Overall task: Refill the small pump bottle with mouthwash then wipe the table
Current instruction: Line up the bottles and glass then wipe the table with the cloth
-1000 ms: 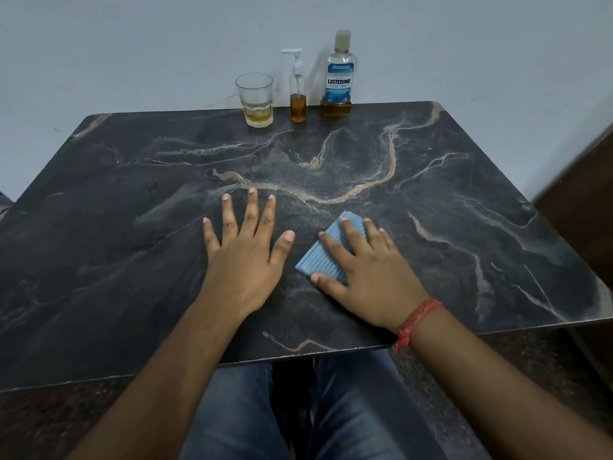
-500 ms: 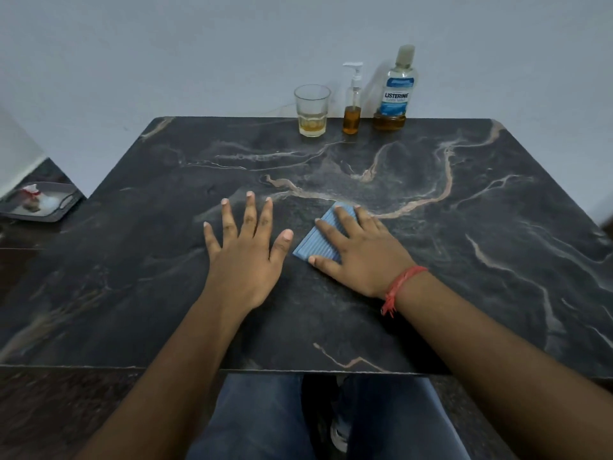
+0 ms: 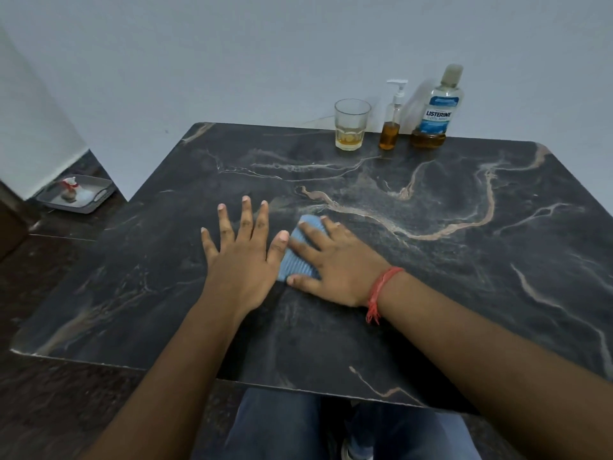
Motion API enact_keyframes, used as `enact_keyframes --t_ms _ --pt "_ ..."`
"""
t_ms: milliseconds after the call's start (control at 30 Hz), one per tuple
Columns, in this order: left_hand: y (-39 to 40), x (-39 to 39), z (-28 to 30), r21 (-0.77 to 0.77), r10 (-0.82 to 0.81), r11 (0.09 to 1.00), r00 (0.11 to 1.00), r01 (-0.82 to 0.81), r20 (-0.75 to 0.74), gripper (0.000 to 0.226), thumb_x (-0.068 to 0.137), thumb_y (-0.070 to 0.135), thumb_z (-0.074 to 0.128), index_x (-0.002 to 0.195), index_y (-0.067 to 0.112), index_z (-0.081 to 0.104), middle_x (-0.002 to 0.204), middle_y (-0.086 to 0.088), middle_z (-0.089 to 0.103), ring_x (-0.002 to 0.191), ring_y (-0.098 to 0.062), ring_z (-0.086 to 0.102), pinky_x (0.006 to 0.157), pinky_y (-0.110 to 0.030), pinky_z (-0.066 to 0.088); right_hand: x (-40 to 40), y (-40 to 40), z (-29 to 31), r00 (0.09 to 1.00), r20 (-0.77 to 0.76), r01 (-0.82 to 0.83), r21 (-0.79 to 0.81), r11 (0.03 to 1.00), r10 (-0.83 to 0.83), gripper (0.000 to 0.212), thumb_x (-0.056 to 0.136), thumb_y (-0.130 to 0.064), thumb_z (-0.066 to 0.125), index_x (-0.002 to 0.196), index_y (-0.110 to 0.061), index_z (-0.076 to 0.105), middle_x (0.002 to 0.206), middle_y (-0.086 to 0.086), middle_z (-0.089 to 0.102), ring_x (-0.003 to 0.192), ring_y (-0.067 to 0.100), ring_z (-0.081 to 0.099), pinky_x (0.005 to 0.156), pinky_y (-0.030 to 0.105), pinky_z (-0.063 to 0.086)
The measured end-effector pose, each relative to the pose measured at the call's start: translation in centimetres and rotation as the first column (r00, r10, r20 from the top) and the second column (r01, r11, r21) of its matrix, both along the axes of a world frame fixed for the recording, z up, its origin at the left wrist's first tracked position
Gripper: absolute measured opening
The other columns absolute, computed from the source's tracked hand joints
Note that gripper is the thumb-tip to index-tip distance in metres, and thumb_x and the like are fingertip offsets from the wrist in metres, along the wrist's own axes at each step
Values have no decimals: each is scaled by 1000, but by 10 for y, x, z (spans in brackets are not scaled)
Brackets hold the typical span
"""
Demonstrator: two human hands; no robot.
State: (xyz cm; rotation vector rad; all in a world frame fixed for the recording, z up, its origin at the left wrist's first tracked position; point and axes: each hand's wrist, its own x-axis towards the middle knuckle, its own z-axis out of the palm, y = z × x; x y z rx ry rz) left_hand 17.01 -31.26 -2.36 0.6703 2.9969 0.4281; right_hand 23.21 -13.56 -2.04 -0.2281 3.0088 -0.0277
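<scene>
Right hand (image 3: 338, 260) flat on blue cloth (image 3: 297, 257), fingers straight; left hand (image 3: 240, 257) flat, fingers spread, just beside cloth on table (image 3: 464, 260)

**Plain Wall, Dark Floor, One Grey Tray**

A pale grey-blue wall (image 3: 232, 54) filled the upper half of the frame, bare and evenly lit, with soft shadows near its lower right. At the far left a lighter wall section (image 3: 30, 127) jutted forward, forming a corner. Below it, in the left middle of the frame, a dark speckled floor (image 3: 49, 410) ran down to the lower left corner. A shallow grey tray (image 3: 99, 197) sat on that floor beside the corner, holding a small red-and-white object too small to identify.
</scene>
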Motion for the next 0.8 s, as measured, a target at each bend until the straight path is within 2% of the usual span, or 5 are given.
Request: enact_keyframes --t_ms 200,400,533,700,800 --pt "-9 -11 3 0 24 1000 1000 -24 -1 83 84 71 -11 158 34 -12 166 7 -22 150 -28 -29 119 -60 -13 -60 23 -1 964 -21 265 25 964 -264 80 91 -76 16 157 -32 8 166 7 4 150 40 4 123 49 10" --pt "-12 -19 2 -13 27 1000 1000 -27 3 79 87 68 -9 159 34 -12 166 6 -22 150 -28 -29 120 -60 -12 -87 4 -4 999 -37 -13 44 999 14 84 86 -77 9 157 -32 14 166 8 10 151 37 8 122 50 10" --pt "-17 -24 3 4 24 1000 1000 -24 -3 81 86 70 -11 158 34 -12 166 6 -22 150 -28 -30 119 -60 -13 -118 37 -4 904 -13 428 -1 904 -428 80 92 -73 19 158 -28 12 166 11 6 149 44 3 122 50 9" --pt "-9 -29 3 2 3 1000 1000 -3 -8 82 86 70 -10 159 33 -10 167 5 -20 150 -29 -28 120 -62 -11 -124 11 -8 996 -24 82 -13 997 -82 79 91 -74 21 157 -31 13 166 8 9 150 39 6 123 48 9" --pt "-5 -30 5 5 -18 1000 1000 18 -4 81 86 70 -10 158 33 -12 166 6 -21 150 -28 -30 119 -62 -12 -126 40 -4 933 -34 357 -10 934 -357 82 90 -76 19 157 -29 16 165 10 10 149 41 9 122 50 14"
